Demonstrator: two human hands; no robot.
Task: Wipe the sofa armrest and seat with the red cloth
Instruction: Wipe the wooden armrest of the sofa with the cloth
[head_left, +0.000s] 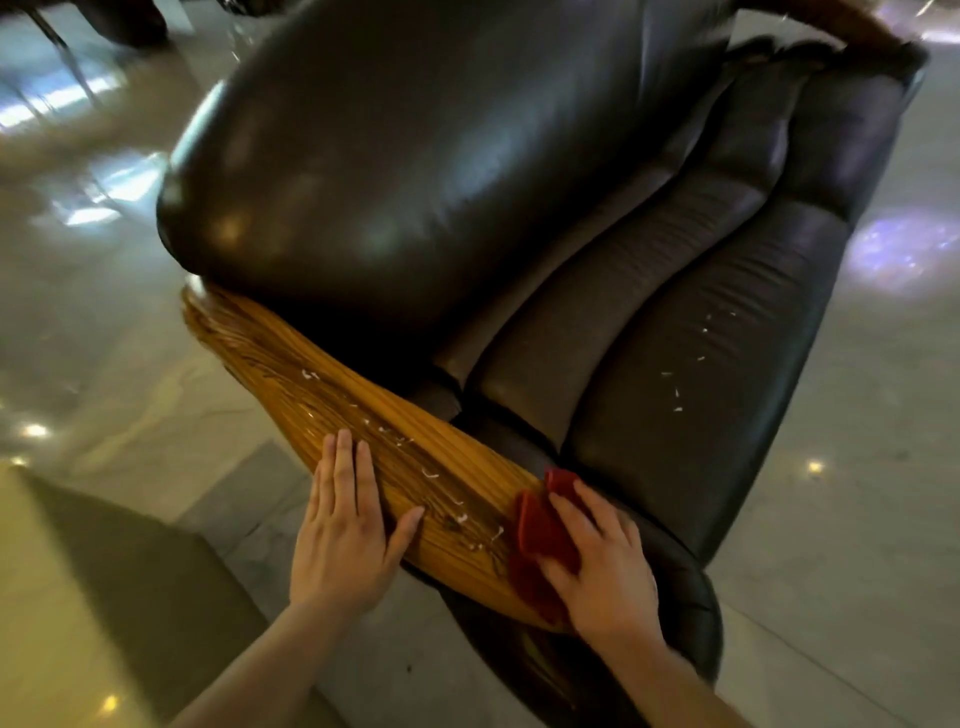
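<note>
A dark brown leather sofa chair fills the view, with a glossy striped wooden armrest (332, 395) running diagonally along its near side. White crumbs are scattered along the armrest and on the seat cushion (691, 395). My right hand (602, 566) presses the red cloth (540, 540) flat onto the near end of the armrest. My left hand (343, 525) lies flat on the armrest's outer edge, fingers together, holding nothing.
The chair's backrest (415, 156) bulges at the upper left. A second wooden armrest (852, 21) shows at the top right. Shiny tiled floor (104, 338) surrounds the chair. A pale low block (78, 597) stands at the lower left.
</note>
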